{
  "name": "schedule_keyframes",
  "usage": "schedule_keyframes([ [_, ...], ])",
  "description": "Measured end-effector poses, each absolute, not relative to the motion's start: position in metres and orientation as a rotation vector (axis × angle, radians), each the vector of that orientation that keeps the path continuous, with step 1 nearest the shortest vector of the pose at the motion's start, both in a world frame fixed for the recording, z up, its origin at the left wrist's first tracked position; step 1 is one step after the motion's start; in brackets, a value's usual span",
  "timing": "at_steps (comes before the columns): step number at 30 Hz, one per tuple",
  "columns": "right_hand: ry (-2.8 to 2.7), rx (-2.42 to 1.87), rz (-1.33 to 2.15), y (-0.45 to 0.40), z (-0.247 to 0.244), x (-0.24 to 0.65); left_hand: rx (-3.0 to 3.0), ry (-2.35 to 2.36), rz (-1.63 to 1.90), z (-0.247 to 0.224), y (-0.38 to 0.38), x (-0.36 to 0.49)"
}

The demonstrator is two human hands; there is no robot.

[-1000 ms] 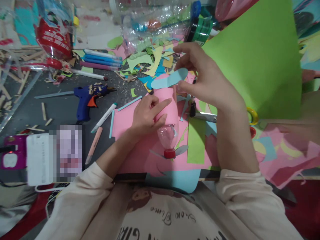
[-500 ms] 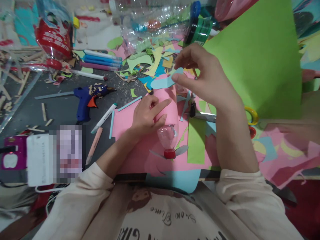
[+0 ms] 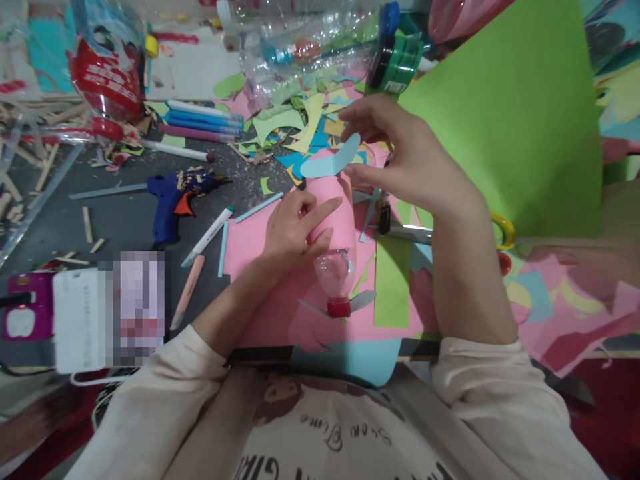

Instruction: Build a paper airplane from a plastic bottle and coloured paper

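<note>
A clear plastic bottle (image 3: 334, 270) wrapped in pink paper lies with its red cap toward me, and grey blade-like pieces stick out on both sides of the cap. My left hand (image 3: 300, 227) grips the wrapped part, its fingers across the top. At the far end sits a folded light blue paper piece (image 3: 320, 167), one half raised and slanting up to the right. My right hand (image 3: 395, 150) is just right of that piece, thumb and fingers apart, with nothing visible between them. Pink paper (image 3: 250, 267) lies beneath the bottle.
A blue glue gun (image 3: 167, 207) and a white marker (image 3: 210, 235) lie to the left. Scissors with a yellow handle (image 3: 503, 231) are partly behind my right forearm. A green sheet (image 3: 520, 127) stands at right. Paper scraps (image 3: 280, 123) and plastic bottles (image 3: 320, 33) fill the back.
My right fingers have come off the light blue paper and spread a little; its raised half now shows fully. My left hand stays on the bottle.
</note>
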State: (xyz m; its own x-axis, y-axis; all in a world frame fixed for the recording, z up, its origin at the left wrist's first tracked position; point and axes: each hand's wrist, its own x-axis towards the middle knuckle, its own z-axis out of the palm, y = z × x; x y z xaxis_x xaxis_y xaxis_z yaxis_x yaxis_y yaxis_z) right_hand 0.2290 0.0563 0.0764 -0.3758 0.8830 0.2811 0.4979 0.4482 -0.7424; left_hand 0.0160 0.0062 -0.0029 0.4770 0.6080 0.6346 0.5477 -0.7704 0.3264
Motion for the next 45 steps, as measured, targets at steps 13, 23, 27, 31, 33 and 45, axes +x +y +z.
schedule_keyframes([
  [13,-2.030,-1.229,0.786,0.054,0.081,0.223,2.566,1.022,1.189,0.000,0.004,0.015],
  [23,-1.995,-1.211,0.730,0.056,0.075,0.223,2.579,1.041,1.156,0.002,0.004,0.016],
  [27,-1.995,-1.201,0.736,0.056,0.078,0.221,2.606,1.098,1.097,0.003,0.003,0.015],
  [31,-1.943,-1.167,0.740,0.055,0.080,0.223,2.604,1.068,1.131,0.002,0.003,0.015],
  [33,-1.914,-1.190,0.743,0.055,0.081,0.224,2.604,1.074,1.124,0.001,0.004,0.015],
  [45,-1.958,-1.310,0.730,0.060,0.073,0.230,2.570,1.008,1.205,0.000,0.004,0.016],
])
